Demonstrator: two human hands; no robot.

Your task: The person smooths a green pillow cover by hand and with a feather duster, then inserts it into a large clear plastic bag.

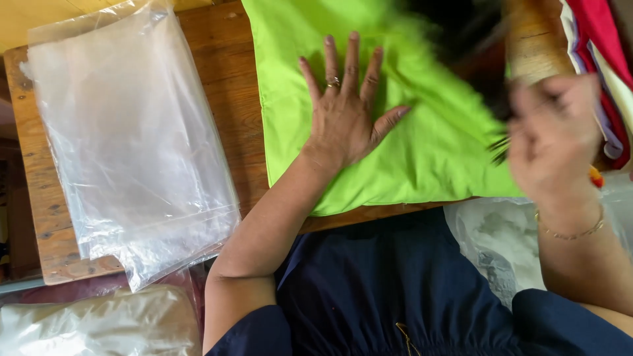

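The left hand (344, 112), fingers spread, pressed flat on the bright green folded cloth (422, 145) at frame centre; the blurred right hand (550, 135), grip unclear, hovered at its right edge.

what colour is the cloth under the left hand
Bright lime green cloth, plain with no pattern, seen clearly in the head view.
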